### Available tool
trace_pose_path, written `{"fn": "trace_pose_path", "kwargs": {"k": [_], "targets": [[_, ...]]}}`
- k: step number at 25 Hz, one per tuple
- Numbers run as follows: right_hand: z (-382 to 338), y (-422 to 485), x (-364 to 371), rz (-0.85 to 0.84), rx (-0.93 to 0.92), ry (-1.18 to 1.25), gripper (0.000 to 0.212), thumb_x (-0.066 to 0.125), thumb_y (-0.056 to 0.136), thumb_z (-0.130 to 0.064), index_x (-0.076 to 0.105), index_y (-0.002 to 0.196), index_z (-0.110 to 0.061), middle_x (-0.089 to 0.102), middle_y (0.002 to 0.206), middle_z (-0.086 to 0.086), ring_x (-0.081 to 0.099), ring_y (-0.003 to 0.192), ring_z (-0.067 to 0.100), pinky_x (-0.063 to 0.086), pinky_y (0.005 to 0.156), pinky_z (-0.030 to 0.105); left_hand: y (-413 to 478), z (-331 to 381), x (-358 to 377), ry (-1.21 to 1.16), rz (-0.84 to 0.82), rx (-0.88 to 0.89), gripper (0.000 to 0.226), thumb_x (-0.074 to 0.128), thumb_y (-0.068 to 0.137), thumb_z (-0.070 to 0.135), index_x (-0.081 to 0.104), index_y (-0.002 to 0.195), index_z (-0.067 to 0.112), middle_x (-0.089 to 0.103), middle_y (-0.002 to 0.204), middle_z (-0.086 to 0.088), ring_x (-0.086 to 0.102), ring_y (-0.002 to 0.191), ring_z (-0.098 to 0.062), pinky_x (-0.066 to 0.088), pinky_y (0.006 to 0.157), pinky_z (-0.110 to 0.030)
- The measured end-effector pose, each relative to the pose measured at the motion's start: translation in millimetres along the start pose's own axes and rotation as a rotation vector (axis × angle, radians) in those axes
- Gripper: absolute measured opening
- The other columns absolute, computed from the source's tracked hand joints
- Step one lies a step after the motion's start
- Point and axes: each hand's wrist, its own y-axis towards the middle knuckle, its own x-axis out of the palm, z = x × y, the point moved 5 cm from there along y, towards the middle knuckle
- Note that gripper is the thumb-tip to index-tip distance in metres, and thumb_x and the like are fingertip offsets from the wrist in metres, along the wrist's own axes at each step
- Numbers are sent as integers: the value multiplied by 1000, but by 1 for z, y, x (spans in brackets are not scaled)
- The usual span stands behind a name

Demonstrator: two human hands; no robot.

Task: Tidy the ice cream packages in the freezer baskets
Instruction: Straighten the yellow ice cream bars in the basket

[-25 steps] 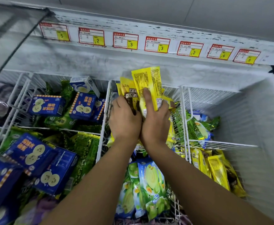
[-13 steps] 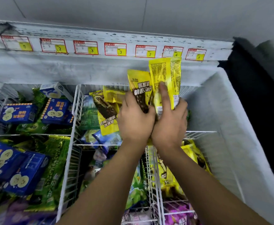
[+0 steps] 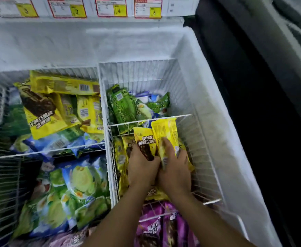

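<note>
Both hands are down in the right-hand white wire basket (image 3: 202, 139), side by side, holding a bunch of yellow ice cream packages (image 3: 164, 134). My left hand (image 3: 140, 166) grips the ones printed with a chocolate bar (image 3: 144, 141). My right hand (image 3: 175, 168) grips the plain yellow ones, whose tops stand up against the basket's cross wire. More yellow packages (image 3: 120, 157) lie under and to the left of my hands in the same compartment.
Green packages (image 3: 123, 107) fill the compartment behind. Purple packages (image 3: 157, 227) lie in the one nearer me. The middle basket (image 3: 103, 107) holds yellow chocolate-bar packages (image 3: 44, 111) at the back and green-and-blue packs (image 3: 78, 184) in front. The frosted freezer wall (image 3: 208, 90) rises on the right.
Both hands have carried the yellow packages from above the middle basket to the right and lowered them into the right basket's middle compartment. The view has swung right and down.
</note>
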Motion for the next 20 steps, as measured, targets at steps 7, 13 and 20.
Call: {"fn": "trace_pose_path", "kwargs": {"k": [7,13,20], "targets": [[30,42,32,31,-74,-161,68,55,93,-46,20,150,-38,38,128,12,44,116,31,45,91,43,35,-17,14,151,145,-14,92,72,77,26,16,148,9,14,155,-9,13,142,-25,17,115,-38],[38,39,25,140,-95,-306,68,37,97,-55,21,154,-22,21,158,14,29,138,36,31,108,49,16,-19,-3,438,222,192,96,52,95,35,-26,147,15,-23,157,-10,-15,146,-23,-7,114,-30],[45,52,61,-75,-150,-261,75,11,90,-69,-5,154,-32,-12,162,5,-1,149,24,9,119,43,26,-51,41,720,70,175,65,3,93,55,-19,149,31,-26,157,-4,-29,142,-24,-11,116,-49]]}}
